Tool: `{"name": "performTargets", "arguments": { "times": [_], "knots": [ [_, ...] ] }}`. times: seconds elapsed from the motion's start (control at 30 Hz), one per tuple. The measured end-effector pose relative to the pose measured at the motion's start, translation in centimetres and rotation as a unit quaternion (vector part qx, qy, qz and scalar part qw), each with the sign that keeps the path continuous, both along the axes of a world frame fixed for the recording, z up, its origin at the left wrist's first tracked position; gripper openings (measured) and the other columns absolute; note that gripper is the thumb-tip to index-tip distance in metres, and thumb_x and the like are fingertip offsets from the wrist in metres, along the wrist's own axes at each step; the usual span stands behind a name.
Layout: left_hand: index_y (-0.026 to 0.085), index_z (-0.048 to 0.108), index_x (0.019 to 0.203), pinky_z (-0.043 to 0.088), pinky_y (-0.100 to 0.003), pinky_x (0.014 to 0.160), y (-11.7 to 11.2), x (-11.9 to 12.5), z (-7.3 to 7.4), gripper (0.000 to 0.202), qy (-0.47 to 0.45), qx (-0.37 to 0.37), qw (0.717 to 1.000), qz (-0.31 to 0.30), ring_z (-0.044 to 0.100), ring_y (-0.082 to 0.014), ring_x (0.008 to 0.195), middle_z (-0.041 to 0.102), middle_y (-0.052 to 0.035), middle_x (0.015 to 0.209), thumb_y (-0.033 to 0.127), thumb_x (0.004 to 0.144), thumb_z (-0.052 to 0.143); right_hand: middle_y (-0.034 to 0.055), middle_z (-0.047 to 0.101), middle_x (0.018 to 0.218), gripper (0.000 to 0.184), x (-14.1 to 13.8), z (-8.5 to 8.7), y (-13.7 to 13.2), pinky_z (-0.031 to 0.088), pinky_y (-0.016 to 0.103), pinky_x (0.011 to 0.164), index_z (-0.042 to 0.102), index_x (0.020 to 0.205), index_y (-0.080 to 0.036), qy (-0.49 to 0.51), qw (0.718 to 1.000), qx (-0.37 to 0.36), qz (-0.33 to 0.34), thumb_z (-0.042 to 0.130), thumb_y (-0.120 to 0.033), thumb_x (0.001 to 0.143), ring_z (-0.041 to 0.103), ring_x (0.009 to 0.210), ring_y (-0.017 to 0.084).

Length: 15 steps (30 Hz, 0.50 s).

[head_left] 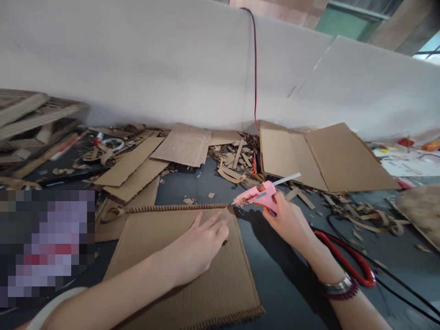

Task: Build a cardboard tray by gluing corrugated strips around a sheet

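A pink hot glue gun is gripped in my right hand, with a pale glue stick poking out of its back. Its nozzle points left at the far right corner of a large cardboard sheet. On that sheet, near the same corner, my left hand lies flat with its fingers spread. A strip of corrugated edging runs along the sheet's far edge, just beyond my left fingertips. Whether the nozzle touches the cardboard I cannot tell.
Red-handled pliers or cutters and black cables lie right of my right arm. Behind are cardboard pieces, a folded cardboard panel and scattered scraps. Cardboard frames are stacked at the left, against a white partition.
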<state>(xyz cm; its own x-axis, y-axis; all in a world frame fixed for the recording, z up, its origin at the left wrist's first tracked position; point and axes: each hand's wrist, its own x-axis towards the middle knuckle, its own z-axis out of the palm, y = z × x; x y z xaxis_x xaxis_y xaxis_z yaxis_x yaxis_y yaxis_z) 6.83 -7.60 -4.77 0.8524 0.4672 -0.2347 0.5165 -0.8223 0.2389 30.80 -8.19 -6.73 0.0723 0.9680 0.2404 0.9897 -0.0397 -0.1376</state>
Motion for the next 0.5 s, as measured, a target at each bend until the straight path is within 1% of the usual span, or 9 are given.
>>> {"name": "performTargets", "arguments": {
  "times": [0.13, 0.2, 0.37, 0.5],
  "knots": [
    [0.008, 0.036, 0.121, 0.022, -0.059, 0.1, -0.03, -0.06, -0.07, 0.061, 0.001, 0.003, 1.0, -0.002, 0.018, -0.0293, 0.132, 0.032, -0.0172, 0.14, -0.008, 0.063, 0.037, 0.005, 0.06, 0.061, 0.011, 0.15, -0.09, -0.04, 0.03, 0.024, 0.046, 0.043, 0.082, -0.017, -0.013, 1.0, 0.007, 0.006, 0.046, -0.022, 0.073, 0.06, 0.055, 0.022],
    [0.009, 0.037, 0.12, 0.022, -0.059, 0.101, 0.0, -0.09, -0.08, 0.06, -0.001, 0.003, 1.0, 0.001, 0.019, -0.0291, 0.131, 0.032, -0.017, 0.14, -0.008, 0.063, 0.037, 0.0043, 0.06, 0.06, 0.011, 0.24, -0.14, -0.08, 0.03, 0.024, 0.046, 0.044, 0.084, -0.017, -0.018, 1.0, 0.011, 0.011, 0.045, -0.021, 0.073, 0.06, 0.054, 0.021],
    [0.008, 0.032, 0.125, 0.022, -0.058, 0.101, 0.06, -0.17, -0.02, 0.065, -0.005, -0.003, 1.0, -0.002, 0.019, -0.0284, 0.132, 0.032, -0.0163, 0.14, -0.008, 0.062, 0.038, 0.0045, 0.06, 0.06, 0.018, 0.54, -0.17, -0.19, 0.03, 0.024, 0.046, 0.045, 0.09, -0.013, -0.034, 0.999, 0.019, 0.01, 0.046, -0.021, 0.074, 0.059, 0.053, 0.02],
    [0.008, 0.034, 0.124, 0.022, -0.059, 0.101, 0.04, -0.15, -0.17, 0.063, -0.008, 0.003, 1.0, -0.001, 0.019, -0.0283, 0.132, 0.033, -0.016, 0.14, -0.007, 0.063, 0.038, 0.0045, 0.06, 0.06, 0.018, 0.69, -0.05, -0.24, 0.03, 0.023, 0.046, 0.047, 0.09, -0.013, -0.046, 0.999, 0.023, 0.006, 0.046, -0.02, 0.074, 0.059, 0.051, 0.02]
  ]
}}
